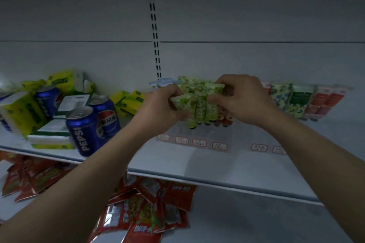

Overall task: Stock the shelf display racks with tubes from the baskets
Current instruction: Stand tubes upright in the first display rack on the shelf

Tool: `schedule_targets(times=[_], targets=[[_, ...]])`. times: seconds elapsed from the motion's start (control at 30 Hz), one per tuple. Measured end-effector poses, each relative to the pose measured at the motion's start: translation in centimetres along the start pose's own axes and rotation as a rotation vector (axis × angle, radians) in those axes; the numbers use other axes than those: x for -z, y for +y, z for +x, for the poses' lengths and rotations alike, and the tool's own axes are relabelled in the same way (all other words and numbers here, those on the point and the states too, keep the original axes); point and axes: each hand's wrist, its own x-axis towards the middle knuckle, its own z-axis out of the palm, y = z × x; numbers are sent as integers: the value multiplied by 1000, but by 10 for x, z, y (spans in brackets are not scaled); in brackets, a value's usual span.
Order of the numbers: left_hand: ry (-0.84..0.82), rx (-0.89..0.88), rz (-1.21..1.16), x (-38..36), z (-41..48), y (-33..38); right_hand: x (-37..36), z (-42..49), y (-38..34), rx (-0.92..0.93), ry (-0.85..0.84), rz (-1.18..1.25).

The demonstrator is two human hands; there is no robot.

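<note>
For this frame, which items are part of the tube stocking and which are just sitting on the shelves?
Part of the job: green-patterned tubes, gripped by left hand and right hand; clear display rack; racked tubes further right.
Lying about: Pepsi cans; yellow tissue packs; red snack sachets.

Store shelving unit in dim, even, bluish-grey light. Far: pale grey back panel (256, 16), plain, crossed from left to right by a thin dark horizontal seam (79, 41). Centre: white slotted upright (155, 33) with paired dark slots, running from the top down to shelf level and dividing the panel into left and right bays. Near: white upper shelf (246, 171), flat and matt, ending in a rounded front edge (217, 182), sloping down to the right in the wide-angle view. Below and nearer: grey lower shelf (246, 221), in deeper shade.
</note>
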Motion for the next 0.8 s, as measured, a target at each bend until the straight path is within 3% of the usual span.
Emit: schedule_targets(times=[0.53,0.8], targets=[[-48,-70,213,-30,16,4,-21,-13,21,79,37,-219],[-97,-71,183,-26,24,9,-27,-12,16,65,-17,-323]])
